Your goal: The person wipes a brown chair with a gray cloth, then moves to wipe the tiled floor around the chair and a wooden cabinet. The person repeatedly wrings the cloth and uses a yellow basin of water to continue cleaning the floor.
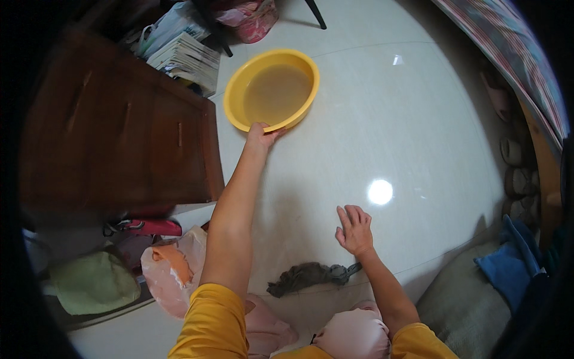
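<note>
My left hand grips the near rim of a yellow plastic basin, thumb over the edge and fingers beneath. Murky brownish water partly fills the basin. My left arm stretches far forward to reach it. My right hand is held over the pale tiled floor with nothing in it, its fingers spread. Whether it touches the floor I cannot tell. A crumpled dark grey wet-looking cloth lies on the floor beside my right forearm, close to my knees.
A brown wooden cabinet stands left, with stacked papers behind it. Dark furniture legs rise beyond the basin. Shoes sit under a bed with a striped cover. A pink plastic bag is left, a grey cushion-like object right.
</note>
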A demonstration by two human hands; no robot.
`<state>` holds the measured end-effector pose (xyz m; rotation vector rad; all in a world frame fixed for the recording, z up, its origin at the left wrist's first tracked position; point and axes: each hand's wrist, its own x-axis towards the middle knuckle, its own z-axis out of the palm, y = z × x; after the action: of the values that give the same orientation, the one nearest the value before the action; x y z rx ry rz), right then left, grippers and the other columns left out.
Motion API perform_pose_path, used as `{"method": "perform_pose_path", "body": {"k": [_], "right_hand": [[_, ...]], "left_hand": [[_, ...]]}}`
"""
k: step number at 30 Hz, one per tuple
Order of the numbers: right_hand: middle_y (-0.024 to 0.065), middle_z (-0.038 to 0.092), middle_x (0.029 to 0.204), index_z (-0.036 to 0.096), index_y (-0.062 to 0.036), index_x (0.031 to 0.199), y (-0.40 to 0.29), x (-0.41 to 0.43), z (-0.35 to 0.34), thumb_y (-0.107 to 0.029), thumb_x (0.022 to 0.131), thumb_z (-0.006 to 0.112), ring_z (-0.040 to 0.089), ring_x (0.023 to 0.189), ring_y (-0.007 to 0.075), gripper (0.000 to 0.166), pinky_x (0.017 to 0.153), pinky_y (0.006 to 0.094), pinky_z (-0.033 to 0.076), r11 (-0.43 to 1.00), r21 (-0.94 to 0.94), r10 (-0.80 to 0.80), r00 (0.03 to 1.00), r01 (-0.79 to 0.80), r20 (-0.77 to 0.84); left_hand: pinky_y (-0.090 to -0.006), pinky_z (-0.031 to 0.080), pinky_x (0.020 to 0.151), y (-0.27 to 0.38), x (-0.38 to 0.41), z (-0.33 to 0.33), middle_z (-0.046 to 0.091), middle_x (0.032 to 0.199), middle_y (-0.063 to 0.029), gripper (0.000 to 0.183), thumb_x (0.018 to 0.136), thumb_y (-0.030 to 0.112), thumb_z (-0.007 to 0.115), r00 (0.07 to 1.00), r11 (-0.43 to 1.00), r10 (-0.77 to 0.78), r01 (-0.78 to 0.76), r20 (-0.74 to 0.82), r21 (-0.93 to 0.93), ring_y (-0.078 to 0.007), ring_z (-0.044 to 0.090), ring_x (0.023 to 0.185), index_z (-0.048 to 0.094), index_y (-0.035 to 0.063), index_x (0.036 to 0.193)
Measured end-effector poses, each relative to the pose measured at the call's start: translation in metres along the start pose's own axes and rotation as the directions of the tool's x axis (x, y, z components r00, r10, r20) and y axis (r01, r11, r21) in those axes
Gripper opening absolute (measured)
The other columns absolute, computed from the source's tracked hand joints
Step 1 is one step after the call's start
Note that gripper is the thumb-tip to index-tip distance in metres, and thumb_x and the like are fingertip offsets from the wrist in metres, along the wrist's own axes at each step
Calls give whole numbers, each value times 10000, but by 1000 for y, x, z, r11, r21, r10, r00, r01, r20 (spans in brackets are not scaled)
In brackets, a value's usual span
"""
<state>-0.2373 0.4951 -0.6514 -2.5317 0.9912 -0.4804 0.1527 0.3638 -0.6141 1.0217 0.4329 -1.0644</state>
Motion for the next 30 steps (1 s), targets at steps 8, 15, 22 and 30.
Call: {"method": "perform_pose_path", "body": {"k": [8,15,22,30], "right_hand": [[110,434,1251,475,-82,1271,-4,1,-3,-207,722,620,387,1207,286,582,956,451,321,1000,22,-8,1000,9,-26],[123,435,1250,475,-76,1271,0,-5,-1,-200,731,612,381,1214,308,571,969,465,322,998,37,-44,996,47,-79],[130,440,1258,484,-76,1278,3,-4,3,-203,734,615,379,1218,322,573,979,479,316,997,16,-73,993,74,-88],[167,432,1337,449,-89,1352,13,-12,28,-181,779,580,369,1258,369,596,1034,519,284,992,-68,-106,993,103,-44]], "left_hand": [[-681,356,996,12,-123,-46,365,1338,-282,516,819,-76,333,998,988,-19,11,55,155,-510,393,1229,295,-72,1334],[-579,420,994,36,-275,-121,427,1302,-230,547,772,-140,412,992,944,-97,116,-75,310,-410,464,1212,334,-49,1306],[-419,500,944,27,-441,-188,514,1250,-173,527,758,-121,483,983,918,-131,169,-128,360,-318,538,1159,421,-16,1270],[-408,491,942,15,-558,-235,553,1218,-154,525,746,-81,557,980,971,-5,53,-201,235,-284,576,1096,447,-23,1256]]}}
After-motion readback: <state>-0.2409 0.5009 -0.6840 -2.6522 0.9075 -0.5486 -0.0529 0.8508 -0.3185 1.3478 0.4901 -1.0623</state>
